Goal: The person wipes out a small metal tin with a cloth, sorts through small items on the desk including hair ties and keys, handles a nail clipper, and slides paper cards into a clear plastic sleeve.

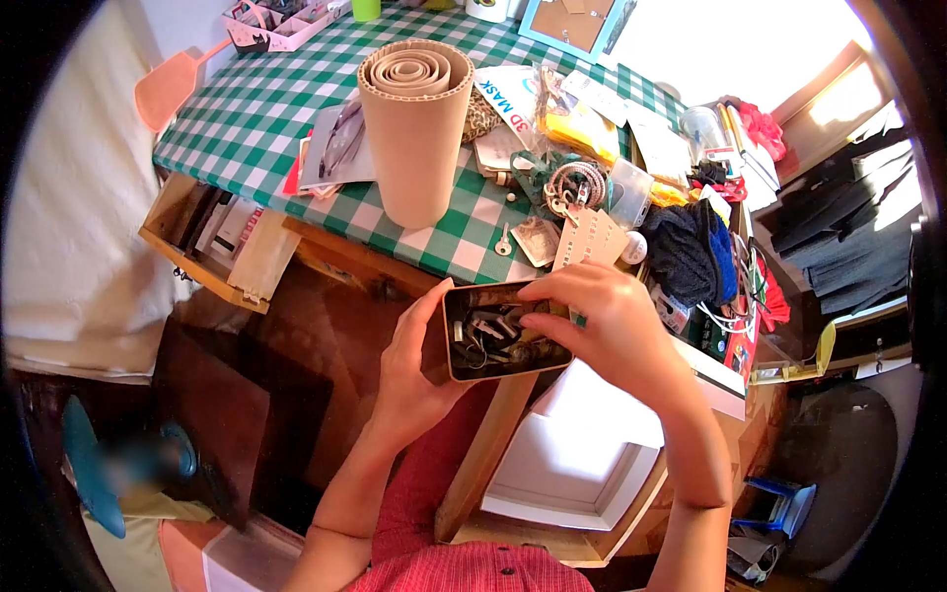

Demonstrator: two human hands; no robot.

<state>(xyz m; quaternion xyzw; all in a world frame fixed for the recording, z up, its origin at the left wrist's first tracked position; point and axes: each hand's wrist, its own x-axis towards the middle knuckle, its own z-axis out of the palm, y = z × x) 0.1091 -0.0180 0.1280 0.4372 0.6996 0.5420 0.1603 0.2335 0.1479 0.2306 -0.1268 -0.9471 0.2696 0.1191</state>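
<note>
Left hand [414,345] clamped on the left side of an open rectangular tin [449,340], fingers along the outer wall. Right hand [592,316] at the tin's right end, thumb and fingers bent in over the rim; can't tell if it's pinching anything. Hands apart from each other, one at each end.

Tin is at mid-frame, tilted a bit, off the desk [296,84], just past its near edge. Inside: jumble of small dark and metallic bits [488,331], too small to ID.

Desk has a green-and-white checkered cover. Big cardboard roll [419,148] stands upright on it, upper middle of frame, flat grey packet [340,148] just left of it. Key [504,240] lies near the front edge, small square packet [536,244] just right of it, then a beige card with rows of slots [589,239], close above the right hand. Coiled braided cord [575,185] above that, clear plastic box [629,192] to its right. "3D MASK" packet [503,99] and yellow pack [582,136] further up. Dark knit item with a blue part [691,252] right of center.

Upper left: pink basket [286,41] with small stuff in it, orange swatter [168,91] by the desk edge. Light blue frame [572,25] at the top. Open drawer [212,276] left of frame, papers and boxes inside. Below the right hand, another open drawer [483,454] with a white tray-like piece [552,493].
</note>
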